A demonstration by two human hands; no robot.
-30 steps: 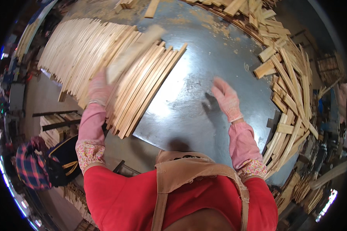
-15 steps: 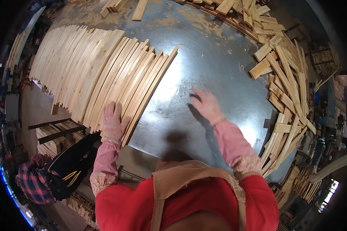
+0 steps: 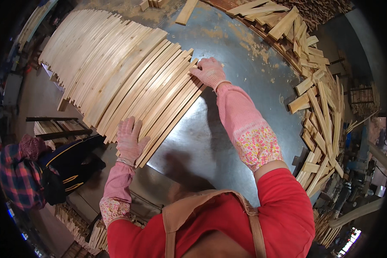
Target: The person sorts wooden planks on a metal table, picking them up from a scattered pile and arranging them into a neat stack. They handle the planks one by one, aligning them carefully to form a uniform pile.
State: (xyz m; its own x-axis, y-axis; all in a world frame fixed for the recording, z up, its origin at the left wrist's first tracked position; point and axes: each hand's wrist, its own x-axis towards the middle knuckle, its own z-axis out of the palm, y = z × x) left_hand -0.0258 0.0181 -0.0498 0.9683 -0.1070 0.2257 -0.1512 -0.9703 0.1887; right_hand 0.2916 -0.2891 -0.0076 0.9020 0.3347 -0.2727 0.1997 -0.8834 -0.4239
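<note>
"While I watch the head view from here, where do you have the wooden strips (image 3: 112,64)?"

"Side by side in one long row, fanning out leftward from between the two hands; the outermost ones reach from one hand to the other."

"And the left hand (image 3: 130,139)?"

"Gloved, fingers spread, resting on the strips' near ends."

"The right hand (image 3: 210,72)?"

"Gloved too, and I see it bent over the far ends of the outermost strips; whether it grips them, I cannot tell."

"What lies around?"

"Under both hands I get a grey metal table (image 3: 256,94), bare just right of the right hand. Beyond that hand are a single board (image 3: 186,12) and scattered sawdust (image 3: 249,41); well to its right, a heap of boards (image 3: 324,112). Left of the left hand, past the table's edge, I see a person in a plaid shirt (image 3: 19,176)."
</note>
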